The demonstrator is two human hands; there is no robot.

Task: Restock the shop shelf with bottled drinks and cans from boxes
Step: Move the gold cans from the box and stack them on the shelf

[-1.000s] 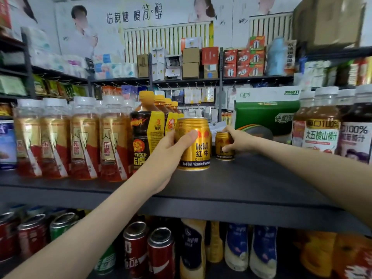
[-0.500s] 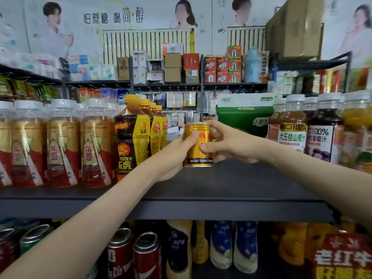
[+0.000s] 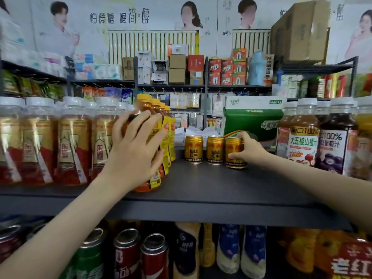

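Observation:
Three gold Red Bull cans stand in a row toward the back of the dark grey shelf point(image 3: 221, 188): a left can point(image 3: 193, 149), a middle can point(image 3: 215, 150) and a right can point(image 3: 233, 147). My right hand point(image 3: 250, 152) grips the right can, fingers over its top and thumb on its front. My left hand point(image 3: 136, 150) lies with spread fingers against the front yellow-capped tiger bottle point(image 3: 150, 183), which heads a short line of like bottles point(image 3: 171, 137). The hand hides most of that front bottle.
Red-and-gold bottles point(image 3: 66, 143) fill the shelf's left side. Dark juice bottles point(image 3: 302, 141) stand at the right. A green carton point(image 3: 253, 119) sits behind the cans. The shelf below holds red cans point(image 3: 154, 256) and several bottles point(image 3: 227, 246).
The gold can that my left hand held has gone onto the shelf; three cans now stand in a row. My left hand moved left to the tiger bottle. My right hand now holds the rightmost can.

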